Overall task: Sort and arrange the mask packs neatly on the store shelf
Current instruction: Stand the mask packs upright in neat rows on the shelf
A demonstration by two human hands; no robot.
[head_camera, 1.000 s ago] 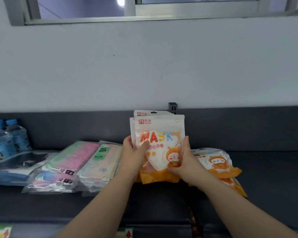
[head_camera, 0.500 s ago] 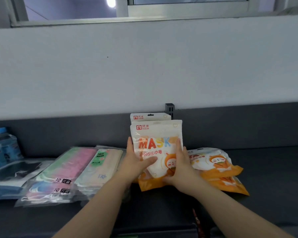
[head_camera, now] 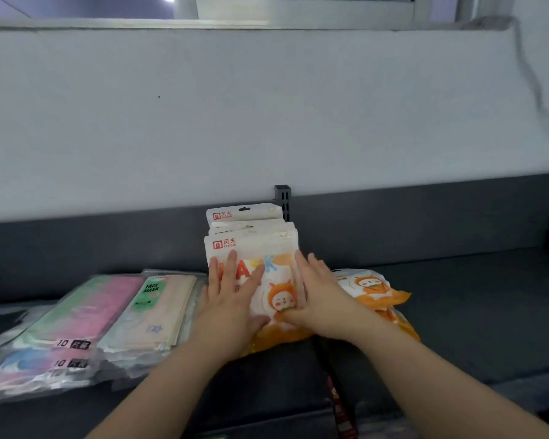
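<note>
A stack of white-and-orange mask packs [head_camera: 254,245] printed "MASK" with a cartoon figure leans back on the dark shelf [head_camera: 473,312] against its rear wall. My left hand [head_camera: 230,299] lies flat on the front pack's left half, fingers straight. Along the pack's right edge my right hand [head_camera: 319,296] presses with its fingers extended and the thumb on the pack's lower front. More orange packs [head_camera: 374,289] lie flat just right of the stack. Left of it lie beige "FACE MASK" packs [head_camera: 154,312] and pink-green packs [head_camera: 76,315].
A dark slotted upright bracket [head_camera: 282,201] rises behind the stack. A white wall and a window frame stand above the shelf. Bare shelf surface stretches to the right. A thin red-black strip [head_camera: 339,407] runs along the shelf's front near my right forearm.
The stack has tipped back from upright toward the shelf's rear wall. Both hands went from gripping its sides to lying flat on its front. The view has shifted right, so the bottles left the frame.
</note>
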